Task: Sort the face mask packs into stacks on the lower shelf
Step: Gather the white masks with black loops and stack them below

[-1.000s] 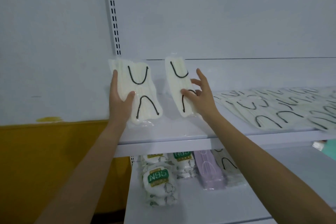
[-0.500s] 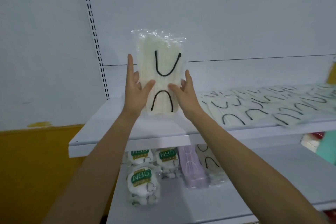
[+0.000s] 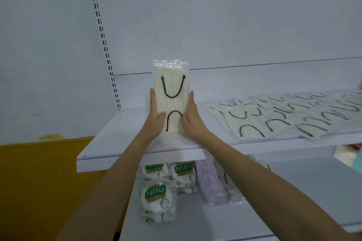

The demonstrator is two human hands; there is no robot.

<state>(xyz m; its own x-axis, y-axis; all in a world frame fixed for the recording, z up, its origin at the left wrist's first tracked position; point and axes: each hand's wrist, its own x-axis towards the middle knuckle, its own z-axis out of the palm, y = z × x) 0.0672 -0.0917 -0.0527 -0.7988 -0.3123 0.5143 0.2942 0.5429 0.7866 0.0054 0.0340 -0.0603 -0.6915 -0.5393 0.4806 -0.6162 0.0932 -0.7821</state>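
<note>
Fingers of left hand and right hand pinch the mask pack by its long edges; I reckon it's light, soft, slick.

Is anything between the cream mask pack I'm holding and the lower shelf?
Yes: the upper shelf lies directly under the cream mask pack, above the lower shelf; it has to clear that front edge.

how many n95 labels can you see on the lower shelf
3. The back-left N95 label and the back-right N95 label sit side by side under the edge of the upper shelf; the front N95 label lies nearer, on the left. More may be hidden behind them.
</note>
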